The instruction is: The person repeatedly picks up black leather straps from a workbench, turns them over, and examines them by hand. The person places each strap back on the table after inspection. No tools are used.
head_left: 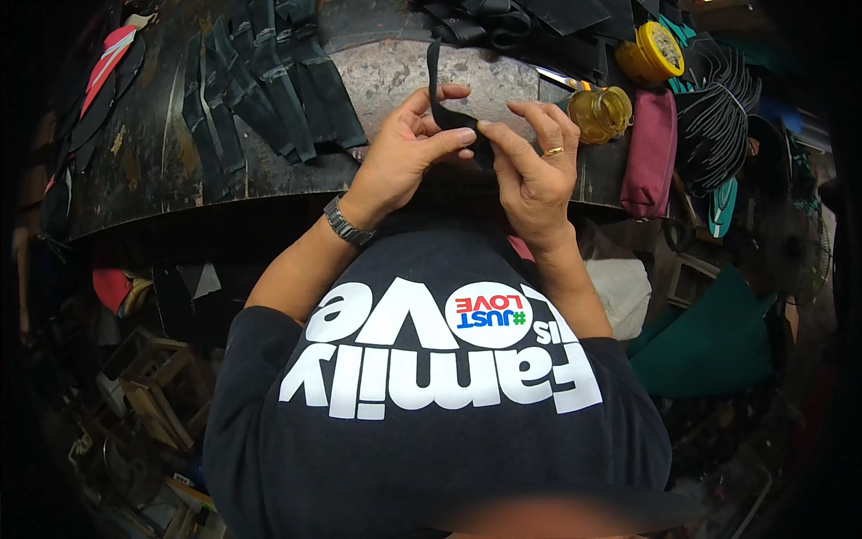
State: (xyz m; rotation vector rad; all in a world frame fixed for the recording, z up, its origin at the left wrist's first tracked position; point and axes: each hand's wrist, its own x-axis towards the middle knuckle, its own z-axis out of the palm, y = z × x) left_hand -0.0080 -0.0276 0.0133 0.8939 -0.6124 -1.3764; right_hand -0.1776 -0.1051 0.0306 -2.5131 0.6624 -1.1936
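Note:
A narrow black strap (438, 94) is held up between my two hands, over the near edge of the worktable. My left hand (415, 139), with a watch at its wrist, pinches the strap between thumb and fingers; its free end rises and curls above them. My right hand (532, 157), a gold ring on one finger, grips the strap's other part between thumb and index finger, the remaining fingers loosely bent. A dark piece hangs just below the pinch, partly hidden by the fingers. Beyond the hands lies a pale, worn stone slab (386, 81).
Dark strips (269, 99) lie in rows on the left. To the right are a glass jar of amber stuff (599, 115), a yellow tub (651, 52), scissors (564, 79), a maroon pouch (648, 153) and a bundle of black straps (716, 117). Black sheets (530, 27) are piled behind.

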